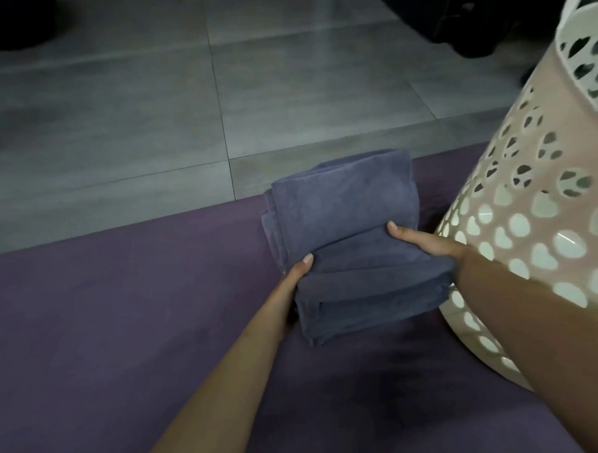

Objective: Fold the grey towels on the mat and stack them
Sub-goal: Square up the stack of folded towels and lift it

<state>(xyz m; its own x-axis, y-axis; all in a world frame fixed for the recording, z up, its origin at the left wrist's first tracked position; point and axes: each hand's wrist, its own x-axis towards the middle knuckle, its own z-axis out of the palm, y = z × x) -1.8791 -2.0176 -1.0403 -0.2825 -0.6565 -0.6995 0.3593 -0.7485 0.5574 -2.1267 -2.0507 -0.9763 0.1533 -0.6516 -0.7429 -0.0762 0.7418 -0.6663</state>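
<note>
A stack of folded grey towels (345, 242) sits on the purple mat (115, 321) near its far edge. My left hand (293, 281) grips the stack's left side, thumb on top and fingers hidden underneath. My right hand (423, 243) grips the right side the same way, thumb lying across the top towel. The layers are slightly offset, with several edges showing at the front and left. I cannot tell whether the stack rests on the mat or is lifted a little.
A tall cream laundry basket (538, 216) with heart-shaped holes stands on the mat right beside the stack, touching my right forearm. Grey floor tiles (159, 100) lie beyond the mat. Dark objects sit at the far left and far right of the floor.
</note>
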